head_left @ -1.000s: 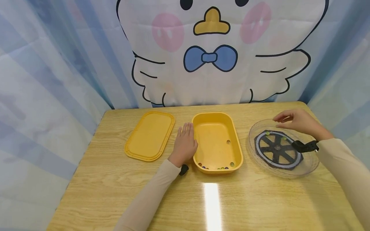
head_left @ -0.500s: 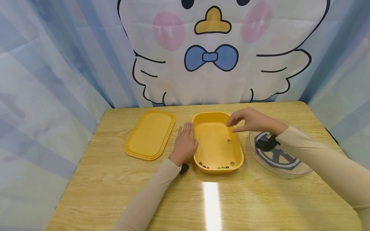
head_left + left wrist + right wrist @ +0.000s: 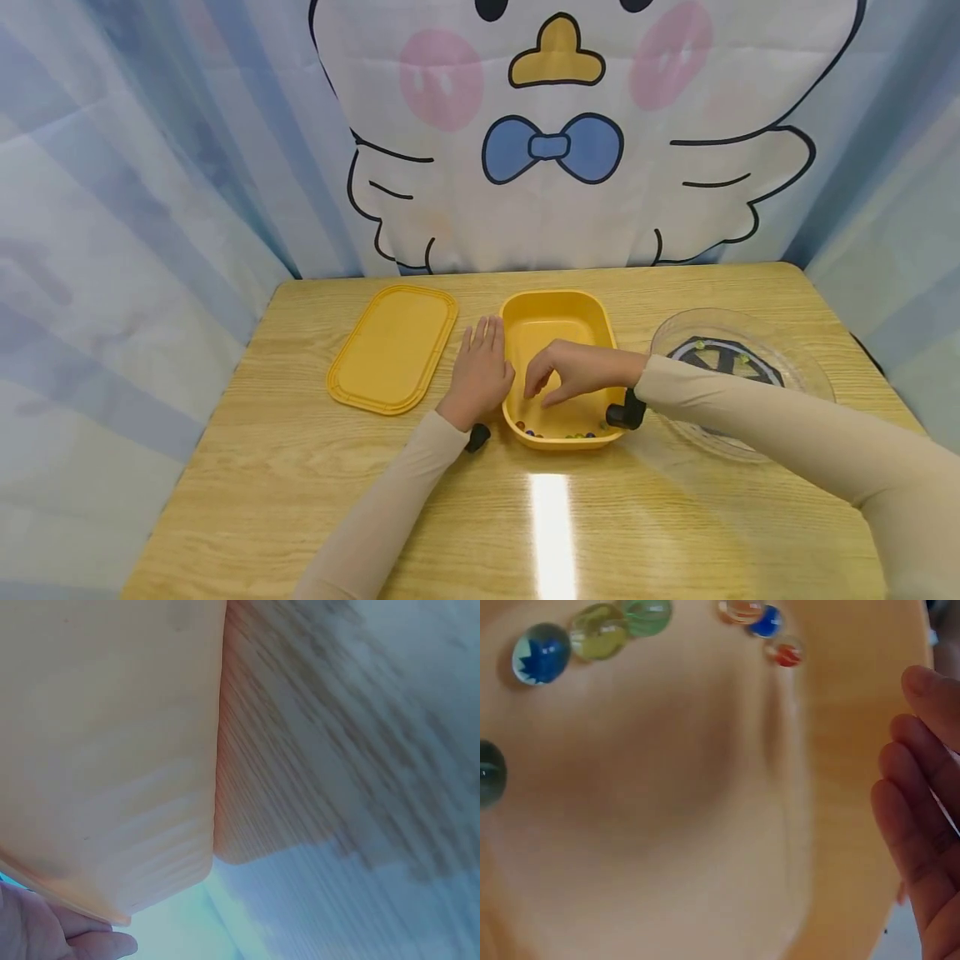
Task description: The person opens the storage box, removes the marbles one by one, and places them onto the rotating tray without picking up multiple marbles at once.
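Right hand, the nearer: grip loosely spread | marbles nearside, in yellow bin | left hand: fingers straight, bin's left side

The tub is yellow, and so is the tray. One clear marble has blue inside (it looks spiky, like a star). There is a yellow marble, a green marble and a red-streaked marble. The table is light brown with stripy wood lines. The back cloth shows pink cheeks and a blue bow tie.
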`<state>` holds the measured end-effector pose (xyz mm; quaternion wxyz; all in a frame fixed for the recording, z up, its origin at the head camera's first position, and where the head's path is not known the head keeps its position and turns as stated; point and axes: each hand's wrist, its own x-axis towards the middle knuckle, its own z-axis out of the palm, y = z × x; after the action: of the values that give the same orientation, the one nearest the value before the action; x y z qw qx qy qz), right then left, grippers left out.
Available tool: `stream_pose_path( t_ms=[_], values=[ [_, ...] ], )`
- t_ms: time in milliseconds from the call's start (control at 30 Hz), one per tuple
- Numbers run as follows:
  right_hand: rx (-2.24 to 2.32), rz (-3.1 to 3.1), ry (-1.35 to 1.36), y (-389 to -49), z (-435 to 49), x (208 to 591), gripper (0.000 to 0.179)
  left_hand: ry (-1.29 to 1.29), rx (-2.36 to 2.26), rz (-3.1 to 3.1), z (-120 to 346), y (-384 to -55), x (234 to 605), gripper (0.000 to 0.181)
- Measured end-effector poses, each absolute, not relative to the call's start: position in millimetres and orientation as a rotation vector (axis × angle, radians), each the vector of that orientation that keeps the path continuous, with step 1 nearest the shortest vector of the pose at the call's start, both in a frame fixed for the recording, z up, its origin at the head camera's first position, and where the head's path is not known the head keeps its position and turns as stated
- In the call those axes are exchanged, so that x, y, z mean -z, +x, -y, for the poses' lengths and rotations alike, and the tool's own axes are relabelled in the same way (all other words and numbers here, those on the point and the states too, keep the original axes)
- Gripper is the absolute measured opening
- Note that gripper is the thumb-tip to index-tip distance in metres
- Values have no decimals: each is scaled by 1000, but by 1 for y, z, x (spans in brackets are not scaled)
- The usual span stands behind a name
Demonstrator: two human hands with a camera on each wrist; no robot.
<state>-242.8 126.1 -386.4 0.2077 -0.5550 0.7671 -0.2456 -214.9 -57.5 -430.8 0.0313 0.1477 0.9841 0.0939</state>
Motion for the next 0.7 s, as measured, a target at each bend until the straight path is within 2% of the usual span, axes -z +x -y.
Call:
stream_pose_path(
  t_ms=[267,700],
  values=[
    [555,-2075,-1638,-247,-108,402,19,470,-314,-3029,61,-214,431,63],
    [542,-1964,-1642,-250,-96,423,15,473,-297,-3040,61,-213,430,62]
  ],
)
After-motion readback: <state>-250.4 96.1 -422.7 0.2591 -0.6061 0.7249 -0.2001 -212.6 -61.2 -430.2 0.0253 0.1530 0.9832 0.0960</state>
